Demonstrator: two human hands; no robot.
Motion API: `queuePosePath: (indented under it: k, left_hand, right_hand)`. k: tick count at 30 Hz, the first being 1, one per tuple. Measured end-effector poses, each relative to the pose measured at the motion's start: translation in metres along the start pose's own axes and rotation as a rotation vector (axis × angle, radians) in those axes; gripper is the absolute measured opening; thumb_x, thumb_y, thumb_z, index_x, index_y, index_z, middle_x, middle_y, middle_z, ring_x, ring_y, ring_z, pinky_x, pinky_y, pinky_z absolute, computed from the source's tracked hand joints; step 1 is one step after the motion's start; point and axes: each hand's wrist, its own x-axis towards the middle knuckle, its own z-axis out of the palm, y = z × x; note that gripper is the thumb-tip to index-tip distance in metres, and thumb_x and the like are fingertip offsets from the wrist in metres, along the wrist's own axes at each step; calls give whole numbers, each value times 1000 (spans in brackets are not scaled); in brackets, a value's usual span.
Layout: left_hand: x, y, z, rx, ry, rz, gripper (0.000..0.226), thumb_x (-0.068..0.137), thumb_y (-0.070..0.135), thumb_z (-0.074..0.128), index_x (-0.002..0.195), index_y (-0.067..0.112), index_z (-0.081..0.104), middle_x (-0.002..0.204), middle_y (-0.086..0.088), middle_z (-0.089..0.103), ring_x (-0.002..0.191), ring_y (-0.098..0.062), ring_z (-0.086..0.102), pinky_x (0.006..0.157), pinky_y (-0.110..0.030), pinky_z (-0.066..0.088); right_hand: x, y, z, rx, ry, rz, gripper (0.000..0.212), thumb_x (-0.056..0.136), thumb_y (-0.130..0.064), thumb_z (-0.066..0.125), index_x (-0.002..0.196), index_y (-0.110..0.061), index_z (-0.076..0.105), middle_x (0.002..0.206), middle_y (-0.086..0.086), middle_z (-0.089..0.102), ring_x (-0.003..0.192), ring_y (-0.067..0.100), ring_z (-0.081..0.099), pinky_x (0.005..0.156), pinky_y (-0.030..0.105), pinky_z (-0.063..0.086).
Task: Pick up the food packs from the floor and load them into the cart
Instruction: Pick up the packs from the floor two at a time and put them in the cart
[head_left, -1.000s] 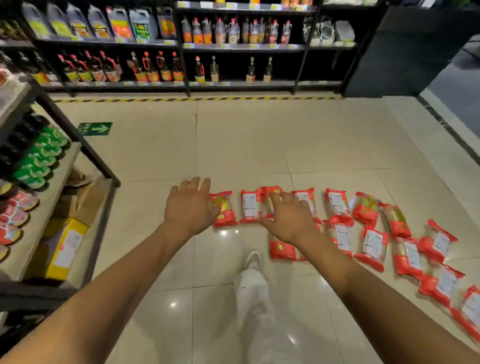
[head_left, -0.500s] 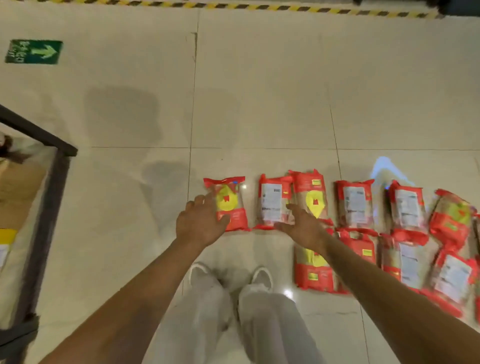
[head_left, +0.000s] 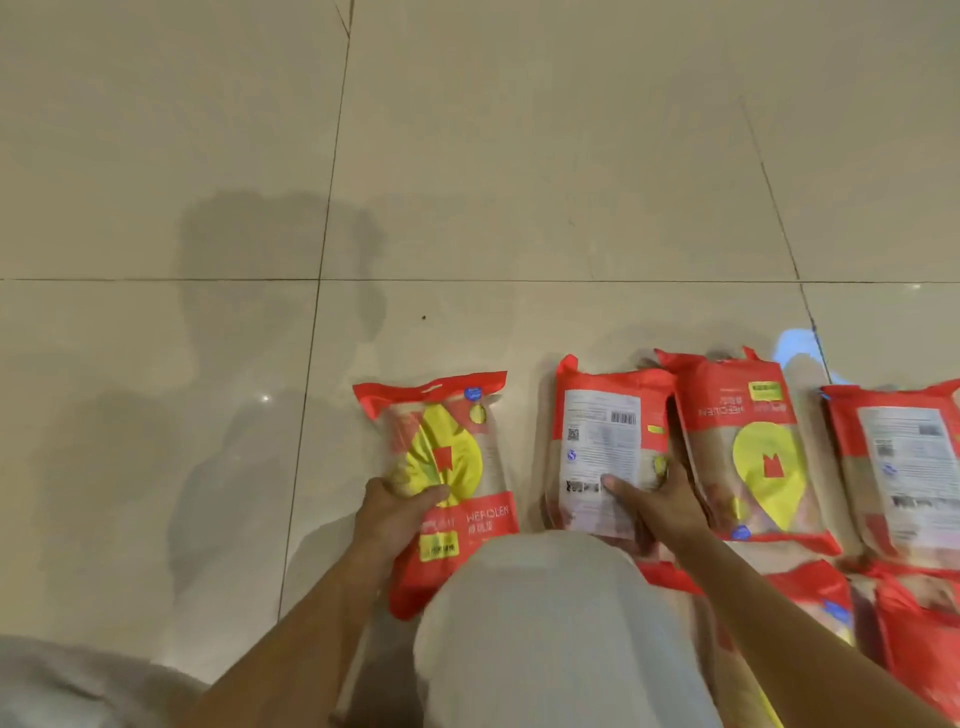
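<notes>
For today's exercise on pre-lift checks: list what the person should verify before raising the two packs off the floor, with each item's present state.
1. Left hand closed on the leftmost pack: ok.
2. Right hand gripping the label-side pack: ok.
3. That pack free of its neighbour: not ok, edges overlap.
4. Packs lifted off the floor: cannot tell.
5. Cart within reach: cannot tell, out of view.

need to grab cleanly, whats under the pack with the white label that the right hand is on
Its right edge tucks under the neighbouring yellow-logo pack; otherwise floor tile. The right hand and knee hide its lower end.

Red food packs (head_left: 756, 452) lie flat on floor (some label-side up).
</notes>
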Motion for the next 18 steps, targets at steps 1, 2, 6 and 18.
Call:
queuePosePath:
  k: [1,2,6,18]
  left_hand:
    - [0,-2,3,-29,3,-10,89,41,58,93,111,14,60,105,-5,73,92,-25,72,85,-44,60]
    - [-4,-2,3,-46,9,-6,82,43,54,92,108,16,59,102,-5,73,90,-26,73,83,-45,61]
    - [-57,32,-29,-24,111,48,60,64,37,92,108,17,56,103,-4,70,83,-22,66,75,-35,53]
    - [-510,217,-317,-468,267,289,51,76,16,87,117,20,57,102,1,71,86,-19,71,68,-34,57]
  right_hand:
    - [1,0,2,11,-26,10,51,70,-17,91,114,-9,68,102,7,79,88,24,77,69,32,62]
    - [-5,-5,5,2,-31,35,47,67,-18,92,109,-11,71,100,7,79,86,23,78,71,34,63]
    - [-47,-39,0,72,13,40,69,48,-31,95,106,-16,63,97,3,77,81,21,75,75,41,62]
    - [-431,-416,-149,125,-194,-347,69,68,-5,89,121,-18,48,102,-2,74,85,10,75,69,23,58]
